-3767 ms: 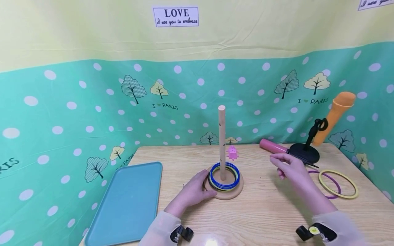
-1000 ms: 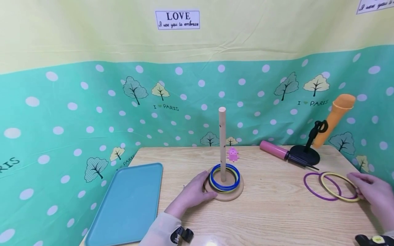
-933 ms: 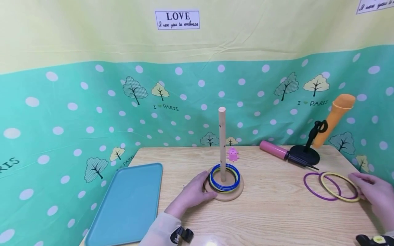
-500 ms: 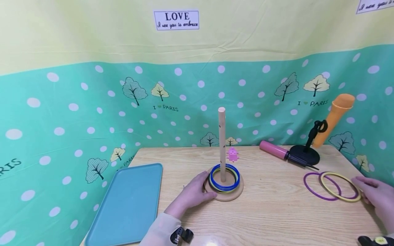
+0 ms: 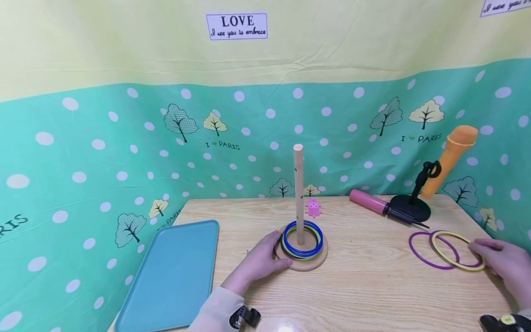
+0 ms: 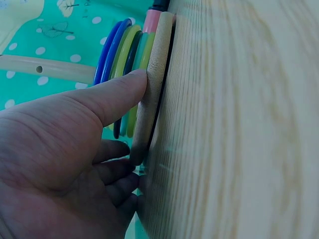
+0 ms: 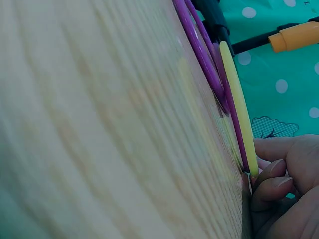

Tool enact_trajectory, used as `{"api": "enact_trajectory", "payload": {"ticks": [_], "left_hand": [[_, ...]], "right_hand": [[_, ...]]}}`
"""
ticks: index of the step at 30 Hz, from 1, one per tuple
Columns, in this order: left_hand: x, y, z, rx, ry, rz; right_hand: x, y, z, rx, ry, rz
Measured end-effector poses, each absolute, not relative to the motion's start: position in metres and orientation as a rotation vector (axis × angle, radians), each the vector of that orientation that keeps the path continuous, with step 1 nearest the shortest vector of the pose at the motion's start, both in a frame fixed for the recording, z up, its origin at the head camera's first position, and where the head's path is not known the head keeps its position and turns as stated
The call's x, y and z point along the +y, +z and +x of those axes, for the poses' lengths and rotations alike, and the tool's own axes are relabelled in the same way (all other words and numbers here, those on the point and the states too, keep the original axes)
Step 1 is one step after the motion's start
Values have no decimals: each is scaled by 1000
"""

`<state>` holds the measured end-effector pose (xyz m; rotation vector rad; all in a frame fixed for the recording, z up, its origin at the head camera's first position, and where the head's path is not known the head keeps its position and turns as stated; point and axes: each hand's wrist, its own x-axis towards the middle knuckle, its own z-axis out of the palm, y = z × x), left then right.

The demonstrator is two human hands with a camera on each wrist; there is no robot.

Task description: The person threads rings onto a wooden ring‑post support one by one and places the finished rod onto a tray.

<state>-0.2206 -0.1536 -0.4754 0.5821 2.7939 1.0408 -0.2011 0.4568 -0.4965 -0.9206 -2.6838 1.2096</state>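
A ring-toss stand has an upright wooden peg [image 5: 299, 193] on a round base [image 5: 307, 264]. Around the peg lie several stacked rings, the blue ones [image 5: 321, 235] on top, with green and dark ones below in the left wrist view. My left hand [image 5: 259, 260] grips the base's left edge, the thumb [image 6: 122, 92] against it and the other fingers curled by the rim. At the far right, my right hand [image 5: 504, 263] pinches the outer rim of a yellow ring [image 5: 445, 233]. That ring overlaps purple rings [image 5: 410, 244] on the table; the exact fingertip contact is partly hidden.
A teal tray [image 5: 170, 276] lies on the left of the wooden table [image 5: 352, 299]. Behind the peg is a small pink toy [image 5: 313, 207]. A pink-and-black pump [image 5: 369, 202] lies beside the black stand [image 5: 408, 207] of an orange microphone [image 5: 450, 159]. A patterned cloth hangs behind.
My right hand has moved from mid-right across to the yellow ring at the far right, with only slight finger shifts in the last second. My left hand stays on the base.
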Motion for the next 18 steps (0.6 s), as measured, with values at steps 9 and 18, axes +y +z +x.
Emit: {"api": "enact_trajectory", "payload": {"ticks": [9, 18], "left_hand": [[-154, -476, -221, 2802, 1024, 571], [-154, -477, -220, 2809, 1011, 561]], "right_hand": [[455, -499, -202, -2684, 1160, -898], [452, -497, -200, -2696, 1143, -870]]}}
